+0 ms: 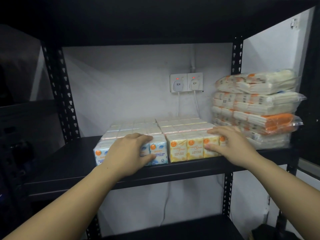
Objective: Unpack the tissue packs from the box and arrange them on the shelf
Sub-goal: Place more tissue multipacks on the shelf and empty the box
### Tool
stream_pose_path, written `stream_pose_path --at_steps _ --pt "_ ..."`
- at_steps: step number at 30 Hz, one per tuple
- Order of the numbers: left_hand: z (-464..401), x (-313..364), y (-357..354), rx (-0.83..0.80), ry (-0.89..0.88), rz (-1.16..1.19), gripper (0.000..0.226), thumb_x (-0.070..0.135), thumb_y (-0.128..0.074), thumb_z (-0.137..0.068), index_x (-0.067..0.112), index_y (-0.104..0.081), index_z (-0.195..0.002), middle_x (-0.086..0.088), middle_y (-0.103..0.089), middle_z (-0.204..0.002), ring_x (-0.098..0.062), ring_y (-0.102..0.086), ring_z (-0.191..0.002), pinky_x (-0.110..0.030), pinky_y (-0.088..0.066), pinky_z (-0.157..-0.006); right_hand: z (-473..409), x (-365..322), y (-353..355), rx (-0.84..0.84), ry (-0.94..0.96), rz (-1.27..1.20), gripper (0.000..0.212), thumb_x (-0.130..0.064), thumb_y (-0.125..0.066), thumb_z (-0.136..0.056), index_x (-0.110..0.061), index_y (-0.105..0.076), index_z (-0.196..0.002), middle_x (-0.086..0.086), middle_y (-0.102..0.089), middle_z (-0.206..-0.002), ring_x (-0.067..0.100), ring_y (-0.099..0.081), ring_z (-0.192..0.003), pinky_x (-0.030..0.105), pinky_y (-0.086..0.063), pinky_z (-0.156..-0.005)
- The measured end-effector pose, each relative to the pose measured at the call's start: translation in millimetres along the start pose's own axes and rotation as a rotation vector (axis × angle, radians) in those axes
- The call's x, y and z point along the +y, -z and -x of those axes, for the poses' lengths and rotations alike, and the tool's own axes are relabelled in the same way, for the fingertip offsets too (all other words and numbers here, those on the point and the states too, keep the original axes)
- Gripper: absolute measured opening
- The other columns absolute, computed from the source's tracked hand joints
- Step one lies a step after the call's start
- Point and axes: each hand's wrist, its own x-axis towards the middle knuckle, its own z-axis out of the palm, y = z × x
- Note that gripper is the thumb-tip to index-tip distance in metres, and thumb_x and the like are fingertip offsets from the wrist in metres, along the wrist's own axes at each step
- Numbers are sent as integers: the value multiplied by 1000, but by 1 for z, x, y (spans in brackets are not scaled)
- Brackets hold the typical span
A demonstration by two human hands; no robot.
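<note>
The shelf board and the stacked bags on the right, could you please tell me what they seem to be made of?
Shelf board: apparently metal or coated board, matte black; the slotted black uprights suggest a steel rack. Stacked bags: clear, glossy plastic film, crinkled and catching light, with tissue packs visible through it.

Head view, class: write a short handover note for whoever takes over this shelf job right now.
Left hand: grips the blue fragrance-free block, fingers on top, thumb on its front.
Right hand: grips the yellow floral block the same way.
Both blocks stand side by side at the front of the black shelf; bagged packs are stacked to the right.
Done: these packs shelved.
Left: square them up; the box is out of view, so check it for more.
</note>
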Motion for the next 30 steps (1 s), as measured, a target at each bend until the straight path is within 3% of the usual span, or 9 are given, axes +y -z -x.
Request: stream_pose_path --at_steps 4,7,11,15,20,24,30 --pt "0 -2 0 -13 6 8 66 66 -64 -88 41 -50 -146 14 -57 -144 -15 -56 -126 -39 -51 -101 0 -2 -3 8 11 -9 56 -58 -78 -78 -37 -65 -129 -20 -51 -127 15 -38 -136 33 -32 -109" --pt "-1 -1 0 -20 10 7 67 67 -64 -87 41 -49 -147 14 -56 -145 -15 -56 -127 -39 -51 -102 1 -3 0 -28 -7 25 71 -77 -65 -70 -39 -64 -130 -19 -52 -131 17 -37 -137 39 -35 -111" --pt "1 -4 4 -9 -20 -63 75 75 -61 -84 39 -48 -149 9 -55 -149 -18 -52 -134 -40 -42 -114 0 -19 3 -39 45 270 95 -99 -45 -62 -43 -57 -138 -16 -50 -146 17 -30 -141 48 -29 -117" --pt "3 -20 11 -60 26 -252 96 96 -35 -76 44 -31 -156 3 -46 -157 -22 -42 -145 -47 -30 -122 -6 -46 -8 -156 138 332 103 -99 -41 -66 -45 -37 -153 -12 -33 -163 16 -23 -150 48 -20 -124" --pt "-1 -30 8 -151 35 -277 100 100 -27 -74 45 -22 -158 2 -46 -155 -23 -44 -142 -46 -35 -118 -19 -63 -19 -272 187 490 109 -101 -35 -67 -47 -16 -160 -8 -15 -171 22 -12 -157 52 -11 -126" --pt "-6 -37 5 -196 23 -248 105 102 -23 -71 45 -21 -158 5 -50 -149 -21 -50 -136 -46 -42 -113 -29 -67 -18 -330 246 562 108 -102 -29 -69 -48 -10 -160 -8 -13 -171 20 -14 -158 50 -11 -127" --pt "-13 -44 -1 -191 2 -220 107 104 -21 -68 46 -24 -158 13 -57 -140 -16 -56 -126 -42 -49 -104 -34 -66 -22 -359 229 484 107 -100 -38 -69 -47 -17 -160 -11 -23 -169 14 -25 -154 39 -27 -121"
